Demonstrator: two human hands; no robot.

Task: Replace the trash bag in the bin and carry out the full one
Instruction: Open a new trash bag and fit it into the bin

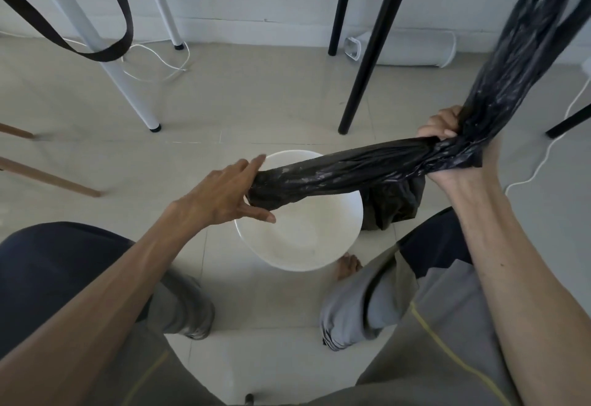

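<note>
A round white bin (307, 252) stands on the floor between my knees, and its inside looks bare. A black trash bag (351, 172) is stretched in a bunched strip above the bin. My left hand (224, 194) holds its lower end, with the forefinger and thumb spread out. My right hand (454, 149) is clenched around the bag's middle, higher and to the right. From that fist the rest of the bag runs up to the top right corner, and a short flap hangs down beside the bin.
White table legs (128, 85) stand at the back left, black legs (367, 69) at the back right. Wooden legs (48, 178) enter from the left. White cables (543, 162) lie on the tiled floor. A black strap (96, 50) hangs at top left. My bare foot (347, 266) touches the bin.
</note>
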